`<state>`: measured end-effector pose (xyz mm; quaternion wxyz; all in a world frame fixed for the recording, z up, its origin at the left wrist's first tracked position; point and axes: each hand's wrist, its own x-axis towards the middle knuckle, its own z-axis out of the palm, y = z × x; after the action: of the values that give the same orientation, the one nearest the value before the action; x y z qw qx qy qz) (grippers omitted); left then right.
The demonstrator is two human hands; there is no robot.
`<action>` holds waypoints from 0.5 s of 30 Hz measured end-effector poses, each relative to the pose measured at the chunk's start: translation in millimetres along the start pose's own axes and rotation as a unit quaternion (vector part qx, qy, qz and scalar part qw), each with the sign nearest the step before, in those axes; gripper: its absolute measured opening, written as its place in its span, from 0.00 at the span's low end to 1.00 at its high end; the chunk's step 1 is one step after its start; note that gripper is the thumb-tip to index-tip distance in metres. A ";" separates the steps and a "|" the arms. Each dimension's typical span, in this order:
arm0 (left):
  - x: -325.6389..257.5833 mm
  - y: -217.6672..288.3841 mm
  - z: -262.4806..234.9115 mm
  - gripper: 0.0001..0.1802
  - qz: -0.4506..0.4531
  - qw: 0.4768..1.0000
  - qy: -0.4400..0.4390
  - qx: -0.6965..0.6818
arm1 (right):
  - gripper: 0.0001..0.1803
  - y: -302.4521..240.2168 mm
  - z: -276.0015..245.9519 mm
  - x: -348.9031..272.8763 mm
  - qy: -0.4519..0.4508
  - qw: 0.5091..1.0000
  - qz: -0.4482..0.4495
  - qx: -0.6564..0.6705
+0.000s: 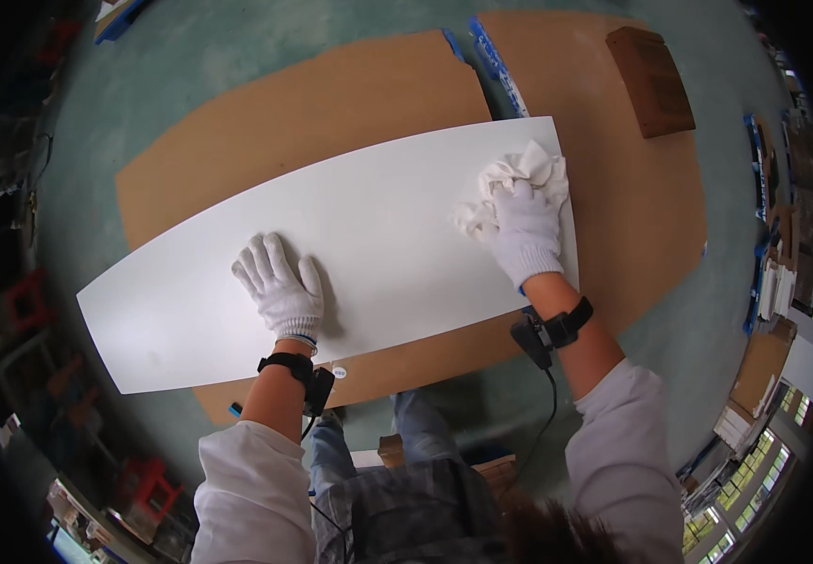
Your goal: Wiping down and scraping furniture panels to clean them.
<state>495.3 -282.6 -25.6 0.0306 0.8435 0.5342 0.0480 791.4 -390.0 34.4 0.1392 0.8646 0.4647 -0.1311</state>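
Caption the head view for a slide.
Gloved left hand lies flat on a white panel while the right hand presses a white cloth near its end.

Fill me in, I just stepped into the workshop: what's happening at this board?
A person in white gloves is bent over a long white panel lying on brown cardboard sheets on the floor. The left hand lies flat on the panel, fingers spread. The right hand presses a crumpled white cloth against the panel near its far right end.
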 end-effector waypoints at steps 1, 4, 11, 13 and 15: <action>0.5 -4.8 0.0 0.31 0.006 1.000 0.010 0.000 | 0.19 -11.0 -5.0 -2.3 -0.003 1.000 -0.004 0.006; -0.6 -8.3 2.3 0.30 0.019 0.999 0.037 -0.013 | 0.15 -28.0 -29.0 1.1 0.188 0.980 -0.060 -0.035; 3.6 -2.7 -7.6 0.31 -0.012 0.999 -0.038 -0.034 | 0.12 -69.1 -3.7 74.4 0.135 0.986 -0.071 0.060; 3.4 -3.3 -8.0 0.31 -0.003 0.999 -0.032 -0.039 | 0.11 -76.9 0.8 78.3 0.144 0.985 -0.075 0.051; 4.0 -4.9 -9.1 0.31 -0.007 0.999 -0.033 -0.039 | 0.14 -82.5 3.2 79.3 0.058 0.995 -0.076 0.009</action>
<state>491.6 -276.9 -16.9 0.0816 0.8391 0.5362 0.0414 764.1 -286.7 -6.6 0.0942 0.8342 0.5349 -0.0950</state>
